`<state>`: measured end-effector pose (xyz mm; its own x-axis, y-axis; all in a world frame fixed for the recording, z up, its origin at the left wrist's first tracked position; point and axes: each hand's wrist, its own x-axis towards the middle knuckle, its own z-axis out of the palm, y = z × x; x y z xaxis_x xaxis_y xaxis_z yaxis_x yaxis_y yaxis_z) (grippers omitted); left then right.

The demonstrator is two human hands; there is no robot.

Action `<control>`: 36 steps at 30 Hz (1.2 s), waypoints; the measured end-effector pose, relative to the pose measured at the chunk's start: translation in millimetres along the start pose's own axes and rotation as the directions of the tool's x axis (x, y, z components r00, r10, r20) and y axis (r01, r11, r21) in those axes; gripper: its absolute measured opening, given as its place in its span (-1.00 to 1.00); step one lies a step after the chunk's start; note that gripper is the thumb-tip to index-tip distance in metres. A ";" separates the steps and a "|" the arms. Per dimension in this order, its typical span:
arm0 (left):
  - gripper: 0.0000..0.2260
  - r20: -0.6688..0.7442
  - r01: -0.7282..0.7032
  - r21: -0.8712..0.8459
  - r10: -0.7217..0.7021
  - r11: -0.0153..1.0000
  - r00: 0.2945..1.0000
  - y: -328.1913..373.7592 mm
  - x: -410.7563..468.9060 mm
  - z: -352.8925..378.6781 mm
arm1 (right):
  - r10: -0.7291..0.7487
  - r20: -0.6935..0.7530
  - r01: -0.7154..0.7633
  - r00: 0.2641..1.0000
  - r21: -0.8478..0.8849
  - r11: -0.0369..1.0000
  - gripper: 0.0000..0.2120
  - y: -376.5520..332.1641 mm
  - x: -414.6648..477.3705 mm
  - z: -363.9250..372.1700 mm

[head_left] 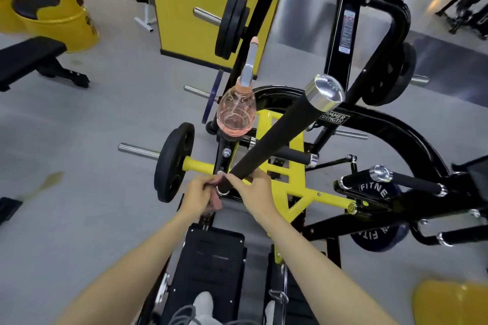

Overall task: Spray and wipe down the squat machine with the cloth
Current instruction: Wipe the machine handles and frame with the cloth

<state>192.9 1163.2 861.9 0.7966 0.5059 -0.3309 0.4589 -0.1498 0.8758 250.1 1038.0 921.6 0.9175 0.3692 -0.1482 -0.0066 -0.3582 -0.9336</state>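
Floor (111, 119) grey under squat machine (311, 192).

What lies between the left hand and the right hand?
In the head view, the lower end of the black padded handle lies between the left hand and the right hand, with the pink cloth gripped in the left hand.

Two hands (196, 194) (254, 194), one cloth (214, 200), one bottle (235, 111)

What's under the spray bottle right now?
The spray bottle stands on a black post beside the yellow frame. The post's top face is hidden by the bottle's base.
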 end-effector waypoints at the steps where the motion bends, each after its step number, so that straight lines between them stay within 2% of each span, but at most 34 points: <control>1: -0.77 0.046 -0.028 0.021 0.027 0.999 0.999 -0.4 0.1 3.2 | -0.005 -0.007 0.005 1.000 0.001 1.000 -0.85 1.0 -0.5 0.6; 6: -0.70 0.197 -0.073 0.233 0.026 0.970 0.980 -23.2 32.8 5.4 | 0.003 -0.019 -0.003 1.000 0.004 1.000 -0.81 3.8 -0.7 2.3; 8: -0.70 0.259 -0.079 0.193 0.027 0.978 0.965 -16.0 40.1 6.6 | 0.004 -0.011 -0.004 1.000 -0.013 1.000 -0.80 6.0 0.4 2.6; 9: -0.67 0.288 0.006 0.096 -0.034 0.995 0.957 -8.7 40.2 7.7 | 0.008 -0.009 -0.008 1.000 -0.019 1.000 -0.79 7.3 1.1 2.5; 11: -0.59 0.297 0.036 0.050 -0.050 0.998 0.954 3.0 42.2 14.0 | 0.018 -0.006 -0.018 1.000 -0.025 1.000 -0.79 8.5 2.3 2.0; 12: -0.66 0.296 -0.030 0.142 -0.013 0.989 0.955 -4.5 49.5 14.0 | 0.025 -0.003 -0.025 1.000 -0.025 0.999 -0.79 8.8 2.7 1.7; 13: -0.76 0.290 -0.007 0.183 -0.047 0.983 0.956 -8.8 56.1 11.6 | 0.028 -0.003 -0.028 1.000 -0.026 0.999 -0.79 9.2 3.2 1.6; 14: -0.79 0.294 -0.040 0.259 -0.040 0.965 0.955 -14.7 62.8 11.4 | 0.024 -0.004 -0.024 1.000 -0.028 0.999 -0.79 8.9 3.6 1.4; 15: -0.65 0.323 -0.105 0.323 -0.006 0.940 0.946 -27.6 73.2 11.0 | 0.019 -0.004 -0.019 1.000 -0.026 0.999 -0.79 8.8 4.1 1.0; 16: -0.61 0.385 -0.163 0.384 0.003 0.909 0.923 -30.9 74.0 7.0 | 0.017 -0.003 -0.017 1.000 -0.019 1.000 -0.79 8.1 3.8 0.7; 18: -0.75 0.438 -0.249 0.472 0.021 0.846 0.899 -18.7 67.3 1.8 | 0.026 -0.001 -0.026 1.000 -0.004 1.000 -0.78 7.1 3.4 0.1; 19: -0.76 0.434 -0.264 0.447 0.051 0.855 0.899 -15.6 66.4 1.9 | 0.034 0.000 -0.034 0.999 -0.002 0.999 -0.78 6.9 3.3 0.1; 20: -0.70 0.430 -0.321 0.474 0.103 0.820 0.897 -12.0 64.0 0.7 | 0.040 0.000 -0.040 0.999 -0.002 0.999 -0.77 7.0 3.5 -0.1; 21: -0.55 0.473 -0.307 0.493 0.046 0.814 0.880 -14.2 62.0 4.2 | 0.045 0.000 -0.045 0.999 -0.003 0.999 -0.77 7.6 3.6 0.0; 23: -0.27 0.478 -0.396 0.476 0.147 0.785 0.866 -44.9 81.9 8.0 | 0.043 0.002 -0.043 0.999 -0.013 0.999 -0.77 8.5 4.2 0.7; 24: -0.23 0.451 -0.431 0.468 0.211 0.771 0.867 -54.0 85.0 13.6 | 0.041 0.004 -0.041 0.999 -0.017 0.999 -0.77 8.8 4.1 0.6; 25: -0.24 0.429 -0.377 0.453 0.173 0.808 0.887 -57.2 88.5 15.9 | 0.039 0.005 -0.039 0.999 -0.016 0.999 -0.77 8.3 4.3 0.3; 26: -0.31 0.399 -0.320 0.505 0.112 0.801 0.910 -51.4 84.9 14.3 | 0.041 0.006 -0.041 0.999 -0.014 0.999 -0.76 8.5 3.8 0.0; 27: -0.43 0.371 -0.319 0.548 0.117 0.773 0.921 -47.3 78.3 15.7 | 0.043 0.003 -0.043 0.999 -0.009 0.999 -0.76 8.4 4.1 -0.3; 28: -0.55 0.316 -0.310 0.503 0.163 0.807 0.935 -43.7 66.3 19.7 | 0.044 0.001 -0.044 0.999 -0.005 0.999 -0.76 8.4 4.1 -0.9; 29: -0.69 0.223 -0.165 0.372 0.085 0.914 0.971 -40.9 57.1 23.2 | 0.048 0.002 -0.048 0.999 -0.001 0.999 -0.76 8.5 3.5 -0.4; 30: -0.79 0.153 0.031 0.085 -0.044 0.996 0.987 -37.5 48.5 27.6 | 0.050 0.001 -0.050 0.999 0.001 0.999 -0.76 8.5 3.4 -0.4; 31: -0.73 0.090 0.154 -0.200 -0.138 0.968 0.986 -29.5 38.0 31.8 | 0.049 -0.001 -0.049 0.999 0.000 0.999 -0.76 8.4 2.8 -0.1; 33: -0.76 0.042 0.201 -0.535 -0.212 0.821 0.976 -25.3 30.4 39.6 | 0.048 -0.003 -0.048 0.999 -0.004 0.999 -0.76 8.1 2.5 0.3; 34: -0.79 0.034 0.206 -0.570 -0.228 0.795 0.973 -26.1 28.3 40.6 | 0.050 -0.001 -0.050 0.999 -0.005 0.999 -0.76 7.7 2.9 0.5; 36: -0.76 0.004 0.251 -0.474 -0.284 0.844 0.959 -32.7 32.1 39.2 | 0.059 0.001 -0.059 0.998 -0.013 0.998 -0.77 7.3 3.4 0.5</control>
<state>218.9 1151.1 808.9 0.6352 0.5246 -0.5669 0.4006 0.4038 0.8225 253.0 1037.1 914.1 0.9151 0.3482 -0.2033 -0.0556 -0.3903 -0.9190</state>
